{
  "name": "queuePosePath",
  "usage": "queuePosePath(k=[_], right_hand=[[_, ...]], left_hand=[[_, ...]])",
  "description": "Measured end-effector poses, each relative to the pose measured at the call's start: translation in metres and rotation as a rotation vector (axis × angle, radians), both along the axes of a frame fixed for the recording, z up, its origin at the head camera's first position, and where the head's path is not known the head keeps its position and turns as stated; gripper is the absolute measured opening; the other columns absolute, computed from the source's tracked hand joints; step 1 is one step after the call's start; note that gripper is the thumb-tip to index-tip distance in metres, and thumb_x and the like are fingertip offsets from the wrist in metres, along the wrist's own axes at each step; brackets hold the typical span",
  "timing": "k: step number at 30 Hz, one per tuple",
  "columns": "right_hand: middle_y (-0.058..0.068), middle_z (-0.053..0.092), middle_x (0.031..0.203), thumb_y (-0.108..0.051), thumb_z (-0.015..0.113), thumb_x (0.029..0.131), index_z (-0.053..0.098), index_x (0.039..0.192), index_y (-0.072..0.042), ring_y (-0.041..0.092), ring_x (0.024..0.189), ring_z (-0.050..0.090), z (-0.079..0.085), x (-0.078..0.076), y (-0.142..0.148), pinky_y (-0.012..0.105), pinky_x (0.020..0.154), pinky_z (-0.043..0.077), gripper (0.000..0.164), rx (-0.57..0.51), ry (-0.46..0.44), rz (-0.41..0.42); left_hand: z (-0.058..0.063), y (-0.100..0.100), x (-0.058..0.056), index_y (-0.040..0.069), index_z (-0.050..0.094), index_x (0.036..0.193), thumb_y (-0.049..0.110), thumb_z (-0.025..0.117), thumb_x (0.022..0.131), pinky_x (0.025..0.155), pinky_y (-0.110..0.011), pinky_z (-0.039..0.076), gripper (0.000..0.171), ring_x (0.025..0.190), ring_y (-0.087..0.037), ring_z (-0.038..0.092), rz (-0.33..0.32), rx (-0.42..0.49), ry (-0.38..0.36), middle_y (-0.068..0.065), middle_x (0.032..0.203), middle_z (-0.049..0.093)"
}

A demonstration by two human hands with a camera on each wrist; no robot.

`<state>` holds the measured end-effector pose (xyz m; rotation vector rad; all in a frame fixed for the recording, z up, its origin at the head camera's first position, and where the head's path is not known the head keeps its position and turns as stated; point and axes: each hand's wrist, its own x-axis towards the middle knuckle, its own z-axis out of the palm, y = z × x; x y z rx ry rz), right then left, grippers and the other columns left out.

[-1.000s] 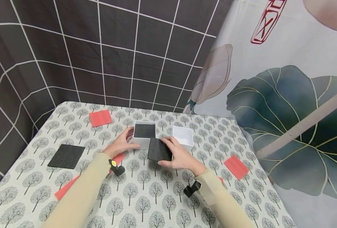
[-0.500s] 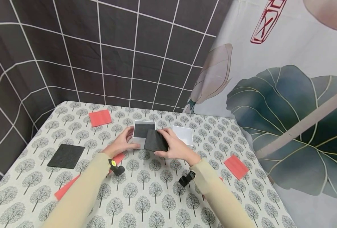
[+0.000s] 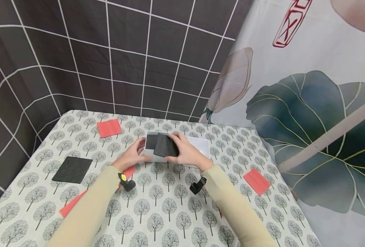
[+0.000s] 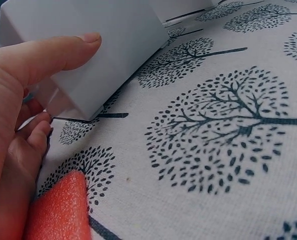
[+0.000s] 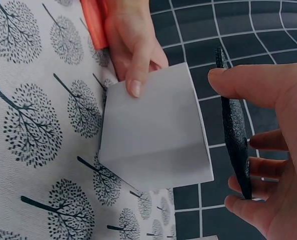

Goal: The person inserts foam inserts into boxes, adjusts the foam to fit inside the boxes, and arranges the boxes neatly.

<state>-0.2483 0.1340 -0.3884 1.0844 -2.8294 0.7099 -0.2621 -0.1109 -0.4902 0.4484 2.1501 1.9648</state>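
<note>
The left hand (image 3: 131, 157) grasped a white box (image 5: 158, 130), thumb against its wall, while the right hand (image 3: 188, 153) pinched a black square (image 3: 166, 145) over the box's opening. A dark layer (image 3: 151, 140) showed inside the box. Right of the box stood a white tray (image 3: 202, 145); well left lay a black sheet (image 3: 72, 169); well right, a red piece (image 3: 257, 181).

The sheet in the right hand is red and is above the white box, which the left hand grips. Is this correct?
Almost: the sheet in the right hand is black, not red, as the right wrist view shows. It is above the white box, which the left hand grips.
</note>
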Motion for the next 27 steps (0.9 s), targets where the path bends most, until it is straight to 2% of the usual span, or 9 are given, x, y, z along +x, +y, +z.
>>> queuePosePath(k=[4,6,11,13,19,27], right_hand=[[0.011,0.041,0.124,-0.035,0.077,0.068,0.037,0.139,-0.006,0.020,0.104,0.044,0.001,-0.007,-0.005,0.035,0.089,0.046,0.086,0.000,0.016,0.009],[0.011,0.041,0.124,-0.035,0.077,0.068,0.037,0.139,-0.006,0.020,0.104,0.045,0.002,-0.010,-0.007,0.035,0.089,0.046,0.086,0.002,0.018,0.011],[0.011,0.042,0.123,-0.036,0.078,0.068,0.037,0.140,-0.009,0.019,0.103,0.046,0.002,-0.017,-0.012,0.035,0.088,0.046,0.087,0.028,0.011,0.006],[0.011,0.042,0.124,-0.036,0.078,0.068,0.037,0.140,-0.008,0.020,0.103,0.045,0.002,-0.018,-0.014,0.035,0.088,0.046,0.087,0.035,0.009,0.004],[0.013,0.042,0.124,-0.033,0.079,0.068,0.039,0.138,-0.004,0.022,0.106,0.045,0.003,-0.025,-0.018,0.037,0.091,0.044,0.085,0.037,0.013,0.014],[0.010,0.039,0.130,-0.036,0.079,0.069,0.041,0.138,-0.007,0.022,0.113,0.041,0.003,-0.036,-0.026,0.037,0.099,0.040,0.084,0.091,-0.017,0.008]], left_hand=[[0.001,0.000,0.001,0.005,0.017,0.146,0.008,0.081,0.069,0.113,-0.037,0.021,0.100,0.135,-0.029,0.026,-0.003,0.002,0.002,-0.016,0.148,0.025],[0.008,-0.001,0.004,0.002,0.015,0.146,0.007,0.080,0.071,0.113,-0.040,0.020,0.099,0.135,-0.031,0.025,-0.017,0.001,-0.004,-0.018,0.149,0.023],[0.007,-0.001,0.004,0.003,0.015,0.146,0.007,0.080,0.070,0.113,-0.040,0.021,0.100,0.135,-0.031,0.026,-0.025,0.007,-0.003,-0.018,0.149,0.023],[0.001,-0.001,0.002,0.005,0.016,0.146,0.009,0.081,0.069,0.112,-0.038,0.022,0.100,0.134,-0.029,0.028,-0.019,0.018,0.004,-0.016,0.148,0.025],[0.000,-0.001,0.001,0.005,0.017,0.146,0.010,0.081,0.068,0.111,-0.036,0.025,0.101,0.133,-0.028,0.030,-0.019,0.033,0.003,-0.015,0.147,0.027],[-0.001,0.000,0.000,0.007,0.020,0.145,0.011,0.081,0.069,0.111,-0.036,0.024,0.098,0.134,-0.027,0.030,-0.008,0.013,-0.003,-0.014,0.147,0.027]])
